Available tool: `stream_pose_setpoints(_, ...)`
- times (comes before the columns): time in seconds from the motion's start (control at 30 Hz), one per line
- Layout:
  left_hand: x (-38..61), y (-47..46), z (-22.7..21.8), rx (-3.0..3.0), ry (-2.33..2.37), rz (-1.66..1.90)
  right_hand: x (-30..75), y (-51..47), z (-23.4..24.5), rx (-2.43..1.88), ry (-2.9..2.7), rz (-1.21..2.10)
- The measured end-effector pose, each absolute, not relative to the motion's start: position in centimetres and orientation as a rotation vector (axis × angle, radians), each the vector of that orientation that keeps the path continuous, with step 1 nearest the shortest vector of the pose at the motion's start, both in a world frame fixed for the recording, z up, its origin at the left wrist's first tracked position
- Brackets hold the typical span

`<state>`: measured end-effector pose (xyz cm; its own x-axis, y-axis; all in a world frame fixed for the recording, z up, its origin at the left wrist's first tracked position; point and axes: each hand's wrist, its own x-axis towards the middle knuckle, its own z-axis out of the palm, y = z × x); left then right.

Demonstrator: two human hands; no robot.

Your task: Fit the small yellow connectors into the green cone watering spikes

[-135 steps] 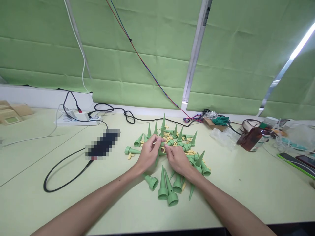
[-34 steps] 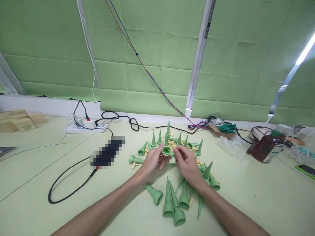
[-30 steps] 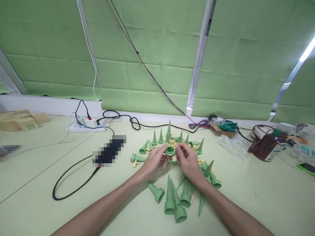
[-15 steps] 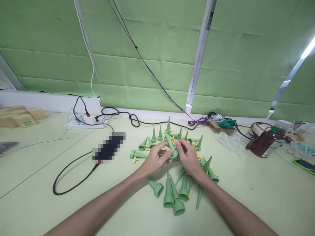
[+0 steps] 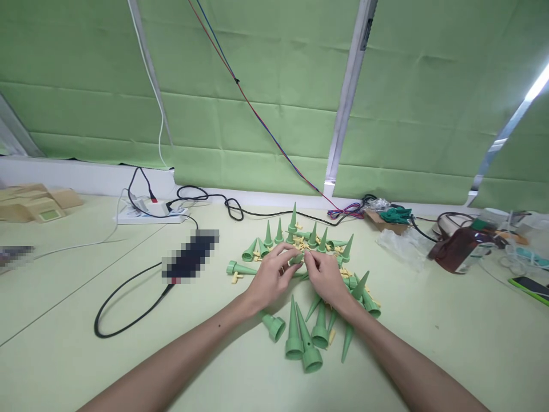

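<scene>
Centrally, a green cone (image 5: 295, 259) is held over the scattered pieces by the left hand (image 5: 273, 278), its thumb and fingers being curled about the part; the fingertips of the right hand (image 5: 323, 276) are drawn together beside it, and whether a small piece is pinched there cannot be told. The cone, apparently moulded plastic, is judged light, stiff and somewhat slippery, and is probably best gripped at its broad collar rather than its slim tip. Around the hands, similar hollow spikes (image 5: 294, 220) are distributed, some standing point up, others lying with round mouths exposed; smooth, matte walls are shown. Small T-shaped yellow fittings (image 5: 235, 278) are strewn among them on the pale desk (image 5: 193, 372). Farther out, crumpled clear plastic (image 5: 401, 247) and a glossy brown bottle (image 5: 455, 250) are seen, backed by creased green fabric (image 5: 274, 137).
</scene>
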<state>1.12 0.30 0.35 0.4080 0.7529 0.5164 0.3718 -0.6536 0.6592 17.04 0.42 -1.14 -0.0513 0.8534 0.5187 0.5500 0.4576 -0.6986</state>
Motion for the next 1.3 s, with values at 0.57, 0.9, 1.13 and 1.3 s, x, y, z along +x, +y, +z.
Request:
stream_pose_setpoints(0.57, 1.5, 1.1, 0.2, 1.549, 0.85, 0.939, 17.0, -0.2, -0.4, -0.998, -1.522, 0.718)
stream_pose_setpoints(0.9, 1.5, 0.5, 1.0, 1.571, 0.773, 0.963, 17.0, -0.2, -0.7, -0.977, -1.552, 0.697)
stream_pose_setpoints(1.13, 1.3, 0.5, 0.5, 1.718, 0.895, 1.027, 17.1, 0.1, -1.1, -1.057, -1.589, 0.662)
stream_pose_setpoints(1.3, 1.3, 0.7, -0.1, 1.937, 0.92, 1.15, 17.0, 0.1, -1.0, -1.074, -1.613, 0.636)
